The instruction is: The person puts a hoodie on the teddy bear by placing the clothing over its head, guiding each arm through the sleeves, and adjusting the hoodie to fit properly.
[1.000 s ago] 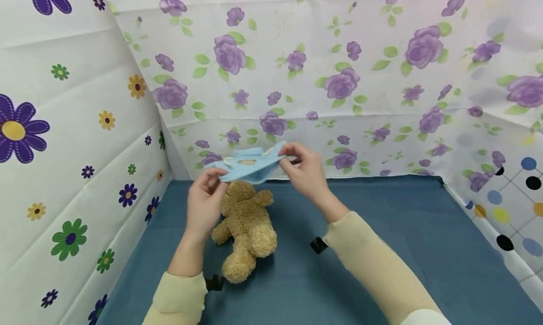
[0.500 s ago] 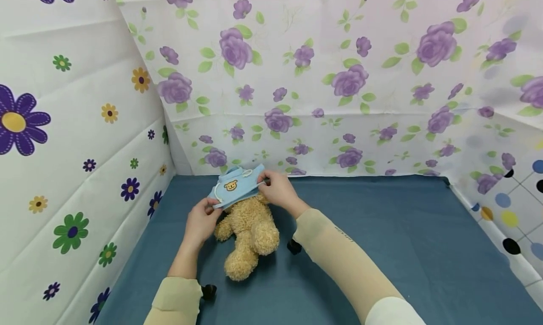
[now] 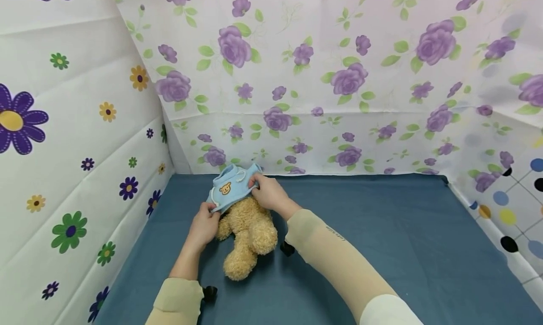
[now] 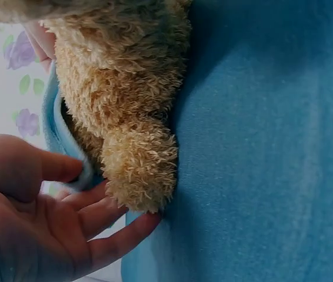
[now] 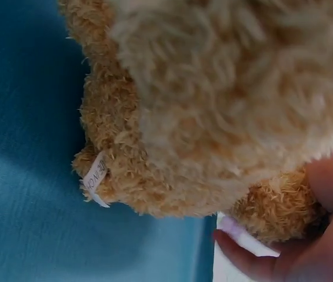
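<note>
A tan plush bear point(image 3: 241, 231) lies on its back on the blue cloth, its head hidden under a small light-blue hoodie point(image 3: 234, 187) with a bear-face patch and white cords. My left hand point(image 3: 204, 225) pinches the hoodie's lower left hem between thumb and fingers; in the left wrist view that hand point(image 4: 49, 217) holds the blue edge beside the bear's arm point(image 4: 140, 164). At the hem's right side my right hand point(image 3: 271, 193) pinches the fabric. The right wrist view shows plush fur point(image 5: 213, 106), a white tag point(image 5: 96, 176) and part of the right hand point(image 5: 319, 252).
Blue cloth point(image 3: 373, 240) covers the table. A white flowered sheet point(image 3: 314, 80) hangs behind, another with daisies point(image 3: 102, 141) stands at the left, and a dotted one point(image 3: 517, 207) at the right. Small black devices point(image 3: 209, 294) sit at both wrists.
Both hands have lowered the hoodie from above the bear onto its head and upper body. Over the last half second it has shifted slightly left, its right side drawn down a little.
</note>
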Tool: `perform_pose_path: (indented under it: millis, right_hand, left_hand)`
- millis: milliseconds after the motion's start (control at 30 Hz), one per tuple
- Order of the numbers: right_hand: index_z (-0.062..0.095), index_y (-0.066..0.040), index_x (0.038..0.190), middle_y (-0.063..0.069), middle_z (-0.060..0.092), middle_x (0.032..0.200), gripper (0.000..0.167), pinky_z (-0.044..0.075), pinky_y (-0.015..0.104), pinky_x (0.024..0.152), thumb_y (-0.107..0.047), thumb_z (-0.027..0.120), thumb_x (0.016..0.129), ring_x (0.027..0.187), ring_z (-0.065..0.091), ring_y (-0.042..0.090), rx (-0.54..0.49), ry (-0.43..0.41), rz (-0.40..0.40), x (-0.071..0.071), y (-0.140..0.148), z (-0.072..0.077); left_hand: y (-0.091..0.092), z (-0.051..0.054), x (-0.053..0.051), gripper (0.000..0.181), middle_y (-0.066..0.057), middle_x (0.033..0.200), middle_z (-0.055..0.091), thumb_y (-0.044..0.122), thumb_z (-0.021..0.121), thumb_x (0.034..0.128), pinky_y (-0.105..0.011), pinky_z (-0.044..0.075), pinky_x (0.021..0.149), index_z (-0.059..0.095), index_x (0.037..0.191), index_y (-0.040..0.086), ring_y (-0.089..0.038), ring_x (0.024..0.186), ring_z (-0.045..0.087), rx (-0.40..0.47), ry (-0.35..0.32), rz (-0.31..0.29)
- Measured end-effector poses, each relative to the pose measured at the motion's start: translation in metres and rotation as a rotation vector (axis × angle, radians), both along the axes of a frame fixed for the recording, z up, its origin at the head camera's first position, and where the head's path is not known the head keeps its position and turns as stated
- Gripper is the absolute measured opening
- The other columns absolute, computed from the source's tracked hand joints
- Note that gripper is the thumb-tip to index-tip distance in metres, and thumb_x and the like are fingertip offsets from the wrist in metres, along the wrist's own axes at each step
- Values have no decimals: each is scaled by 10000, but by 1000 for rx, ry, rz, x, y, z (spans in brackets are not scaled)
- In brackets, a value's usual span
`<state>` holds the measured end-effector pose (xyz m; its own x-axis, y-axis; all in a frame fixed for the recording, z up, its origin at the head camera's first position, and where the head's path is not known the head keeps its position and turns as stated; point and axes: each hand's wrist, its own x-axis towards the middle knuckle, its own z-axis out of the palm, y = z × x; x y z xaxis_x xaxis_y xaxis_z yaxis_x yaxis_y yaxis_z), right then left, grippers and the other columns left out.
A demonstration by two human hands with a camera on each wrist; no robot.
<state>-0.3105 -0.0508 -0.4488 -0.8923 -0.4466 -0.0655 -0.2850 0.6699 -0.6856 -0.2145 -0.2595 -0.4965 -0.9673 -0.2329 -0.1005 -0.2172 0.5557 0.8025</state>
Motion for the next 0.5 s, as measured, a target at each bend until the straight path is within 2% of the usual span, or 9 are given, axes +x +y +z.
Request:
perform_pose_path:
  millis: [100,200,367,500]
  right_hand:
    - [596,-190,1220,44,528,715,155,388,338,561,-171,457,1152,536,401,163,90,-27,-10,3,-1,-1]
    - [581,-199,1246,60,560,746,172,396,349,573,-212,430,1164,558,435,175,162,-24,-8,4,-1,-1]
    - [570,-220,1219,50,556,746,155,401,353,584,-227,426,1164,572,455,179,200,-19,-11,4,1,-2]
    - [568,-221,1200,35,511,707,143,385,350,575,-219,431,1160,552,420,176,182,-18,-2,3,2,-6]
  left_hand:
    - [2,0,-1,229,-216,1062,583,180,420,1143,-397,401,661,444,1299,15,-278,731,499,-32,-32,-41]
    - [3,1,-2,203,-257,1118,580,179,412,1152,-408,406,671,434,1273,18,-298,757,512,-43,-36,-64]
    - [4,-2,-3,155,-184,965,529,189,401,1162,-396,393,629,408,1225,47,-267,682,476,-26,-41,-95]
    - [5,-8,-4,140,-132,898,484,182,407,1162,-388,388,635,413,1211,51,-255,682,460,-13,-34,-91]
